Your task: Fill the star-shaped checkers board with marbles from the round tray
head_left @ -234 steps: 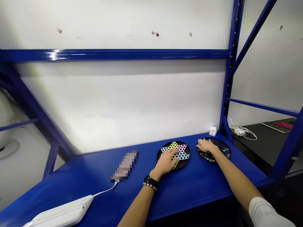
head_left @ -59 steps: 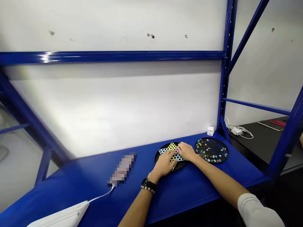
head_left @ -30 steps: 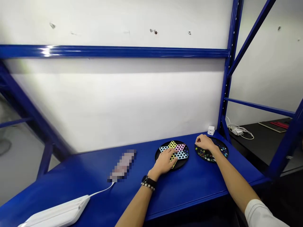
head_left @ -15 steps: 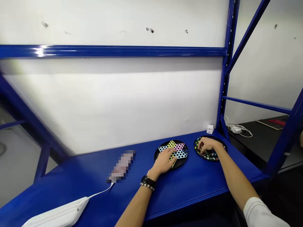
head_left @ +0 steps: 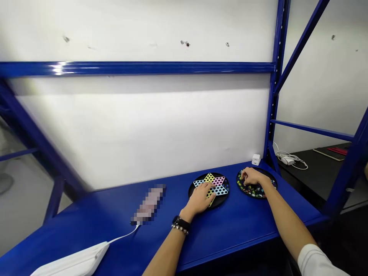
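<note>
1. The star-shaped board [head_left: 220, 190], perforated and coloured yellow, pink and light blue, lies in the first round black tray [head_left: 219, 202], right of the middle of the tabletop [head_left: 224, 234] and toward its back edge. Its lower left part is covered by a hand. Small blue spots show in the tray at the right; too small to identify.

2. Left hand [head_left: 200, 198]: palm down on the board, fingers spread loosely, wide rather than closed. The forearm enters from the bottom edge of the view. A black wristband [head_left: 183, 224] and a beaded bracelet [head_left: 179, 229] are on the wrist.

3. The second round black tray [head_left: 275, 179] is just right of the first, near the back right corner. It bears many multicoloured marbles [head_left: 254, 190]. Part of it is hidden by the right arm.

4. Right hand [head_left: 252, 176]: over this tray, wrist bent, fingers curled downward. Whether the fingertips grip a marble cannot be told. The forearm slants in from the lower right, below a white sleeve [head_left: 313, 260].

5. Two white blocks [head_left: 256, 159] are stacked behind the second tray, by the back edge.

6. Left of the trays lies a pixelated object [head_left: 149, 203], details unreadable. A white cable [head_left: 123, 236] runs from it to a white device [head_left: 74, 260], cut off at the bottom.
</note>
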Demonstrator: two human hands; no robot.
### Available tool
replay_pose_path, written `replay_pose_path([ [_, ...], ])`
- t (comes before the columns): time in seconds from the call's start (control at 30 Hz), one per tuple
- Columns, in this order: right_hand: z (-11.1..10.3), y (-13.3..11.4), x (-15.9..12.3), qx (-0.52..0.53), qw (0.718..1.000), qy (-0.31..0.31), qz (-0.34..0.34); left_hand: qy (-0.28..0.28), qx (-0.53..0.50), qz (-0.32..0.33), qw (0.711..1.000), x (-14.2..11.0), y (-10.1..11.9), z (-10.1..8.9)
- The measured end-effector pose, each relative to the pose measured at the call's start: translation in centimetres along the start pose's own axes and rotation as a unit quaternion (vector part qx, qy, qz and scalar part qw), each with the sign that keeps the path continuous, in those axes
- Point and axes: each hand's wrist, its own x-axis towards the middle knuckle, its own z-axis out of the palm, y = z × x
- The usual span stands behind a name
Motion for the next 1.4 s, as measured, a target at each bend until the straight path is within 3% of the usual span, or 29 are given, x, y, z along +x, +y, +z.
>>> replay_pose_path([
  [0.2,1.0,-2.7,0.5,0.084,0.977,0.166,-0.102,0.002,0.005,0.002,1.0,0.1,-0.1,0.0],
  [0.33,3.6,-5.2,0.8,0.067,0.972,0.152,-0.164,0.001,0.007,0.005,1.0,0.1,-0.3,0.2],
  [0.5,5.9,-6.1,1.1,-0.016,0.976,0.129,-0.178,0.005,0.015,0.011,1.0,0.1,-0.4,0.3],
  [0.7,4.0,-4.4,1.2,-0.047,0.974,0.189,-0.112,0.008,0.015,0.009,1.0,0.1,-0.4,0.3],
  [0.83,2.0,-1.3,1.4,-0.055,0.965,0.255,-0.012,0.006,0.017,0.011,1.0,0.1,-0.4,0.3],
  [0.93,1.4,1.2,1.6,-0.077,0.965,0.247,0.041,0.003,0.016,0.009,1.0,0.1,-0.3,0.2],
  [1.13,2.3,2.5,1.8,-0.127,0.978,0.163,0.022,-0.005,0.01,0.002,1.0,0.1,0.0,0.0],
  [1.4,2.5,2.5,2.6,-0.147,0.975,0.167,-0.007,-0.003,0.011,0.001,1.0,0.0,0.0,0.0],
])
